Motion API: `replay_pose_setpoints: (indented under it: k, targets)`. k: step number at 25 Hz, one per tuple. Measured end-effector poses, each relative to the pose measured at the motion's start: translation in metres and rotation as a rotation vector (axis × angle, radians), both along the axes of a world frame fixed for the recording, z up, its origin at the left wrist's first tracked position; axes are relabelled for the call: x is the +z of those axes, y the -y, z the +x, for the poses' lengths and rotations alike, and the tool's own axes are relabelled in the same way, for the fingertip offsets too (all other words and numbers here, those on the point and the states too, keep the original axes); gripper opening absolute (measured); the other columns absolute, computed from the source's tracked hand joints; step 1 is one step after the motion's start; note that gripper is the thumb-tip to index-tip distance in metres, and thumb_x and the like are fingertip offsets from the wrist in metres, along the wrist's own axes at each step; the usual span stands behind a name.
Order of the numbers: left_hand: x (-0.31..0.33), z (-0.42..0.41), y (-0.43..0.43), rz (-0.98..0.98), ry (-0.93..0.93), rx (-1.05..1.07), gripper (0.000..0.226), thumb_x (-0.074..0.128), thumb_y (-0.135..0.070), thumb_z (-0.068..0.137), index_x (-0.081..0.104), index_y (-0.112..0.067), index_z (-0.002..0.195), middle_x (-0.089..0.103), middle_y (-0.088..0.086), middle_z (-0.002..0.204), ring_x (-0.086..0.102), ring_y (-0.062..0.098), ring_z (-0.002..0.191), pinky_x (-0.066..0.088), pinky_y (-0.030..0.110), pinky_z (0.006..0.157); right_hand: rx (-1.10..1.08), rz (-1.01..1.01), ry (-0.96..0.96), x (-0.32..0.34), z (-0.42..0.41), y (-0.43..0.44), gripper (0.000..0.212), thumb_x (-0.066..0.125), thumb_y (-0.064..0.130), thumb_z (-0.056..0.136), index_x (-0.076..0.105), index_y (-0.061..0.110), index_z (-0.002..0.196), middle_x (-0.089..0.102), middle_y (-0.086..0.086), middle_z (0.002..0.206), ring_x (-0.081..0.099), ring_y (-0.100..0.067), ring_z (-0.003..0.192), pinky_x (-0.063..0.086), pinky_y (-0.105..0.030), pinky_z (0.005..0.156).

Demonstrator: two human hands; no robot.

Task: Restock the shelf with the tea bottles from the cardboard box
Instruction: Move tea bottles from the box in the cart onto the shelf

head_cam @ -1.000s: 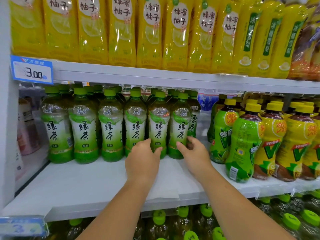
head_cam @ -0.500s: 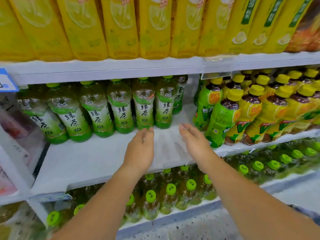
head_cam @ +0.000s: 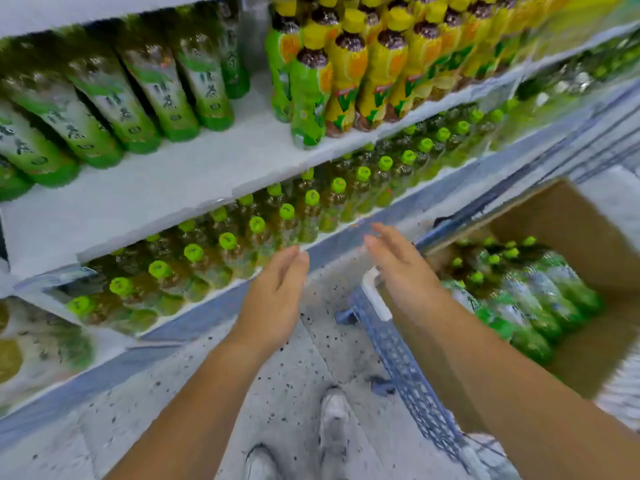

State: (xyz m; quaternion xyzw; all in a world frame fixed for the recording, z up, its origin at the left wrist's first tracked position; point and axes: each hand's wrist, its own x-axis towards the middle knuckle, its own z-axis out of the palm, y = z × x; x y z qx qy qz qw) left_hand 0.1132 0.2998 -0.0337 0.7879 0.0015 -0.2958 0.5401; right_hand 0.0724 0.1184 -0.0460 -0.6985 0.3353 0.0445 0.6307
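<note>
Head view: left hand (head_cam: pixel 273 299) and right hand (head_cam: pixel 401 271) hold nothing. Grabbed loosely, green plastic tea bottles (head_cam: pixel 526 299) from the brown cardboard box (head_cam: pixel 571 230) may drop.

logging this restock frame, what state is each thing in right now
left hand, open, holds nothing
right hand, open, holds nothing
cardboard box, open, bottles inside
boxed tea bottles, untouched
shelf, front part bare
shelved tea bottles, upright, set back

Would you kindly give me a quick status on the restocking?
Left hand, right hand open, empty. Green-capped plastic tea bottles in brown cardboard box. Blue metal cart rail under right arm.
</note>
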Motion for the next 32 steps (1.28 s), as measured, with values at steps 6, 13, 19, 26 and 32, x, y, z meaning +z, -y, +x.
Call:
replay_pose_setpoints:
  k: [6,13,19,26,32]
  targets:
    - [0.017,-0.091,0.079,-0.066,-0.112,-0.219,0.046,0.041,-0.048,0.102,0.046,-0.033,0.146,0.047,-0.022,0.139,0.044,-0.018,0.107,0.028,0.003,0.083,-0.157,-0.119,-0.112,0.009,-0.139,0.081,0.046,0.050,0.036,0.101,0.044,0.026,0.146,0.051,0.014,0.135,0.047,0.001,0.120,0.037,0.001,0.078]
    - [-0.002,-0.154,0.241,-0.072,-0.188,-0.250,0.057,0.044,-0.049,0.101,0.037,-0.025,0.152,0.044,-0.013,0.148,0.046,-0.005,0.123,0.036,0.010,0.100,-0.127,-0.121,-0.226,-0.039,-0.211,0.214,0.054,0.051,0.041,0.100,0.038,0.024,0.149,0.049,0.008,0.143,0.046,-0.009,0.132,0.040,-0.029,0.105]
    - [-0.036,-0.175,0.293,0.123,-0.179,-0.005,0.074,0.044,-0.063,0.095,0.025,-0.026,0.156,0.028,-0.007,0.161,0.028,0.014,0.147,0.026,0.042,0.120,0.179,-0.096,-0.320,-0.075,-0.204,0.279,0.057,0.045,0.045,0.101,0.033,0.021,0.152,0.044,0.002,0.149,0.042,-0.018,0.137,0.033,-0.028,0.102]
    - [-0.061,-0.159,0.322,0.537,-0.323,0.040,0.084,0.058,-0.031,0.091,0.004,-0.018,0.154,0.040,0.018,0.148,0.052,0.038,0.125,0.049,0.042,0.095,0.443,-0.172,-0.441,-0.108,-0.172,0.284,0.054,0.043,0.051,0.100,0.048,0.016,0.141,0.060,-0.007,0.125,0.058,-0.020,0.103,0.042,-0.032,0.085]
    - [-0.075,-0.167,0.341,0.900,-0.149,-0.051,0.113,0.077,-0.010,0.080,-0.008,-0.007,0.155,0.022,0.022,0.146,0.045,0.035,0.130,0.045,0.036,0.102,0.445,-0.154,-0.526,-0.120,-0.161,0.269,0.051,0.059,0.064,0.085,0.065,0.013,0.091,0.061,-0.007,0.082,0.059,-0.024,0.076,0.043,-0.036,0.070]
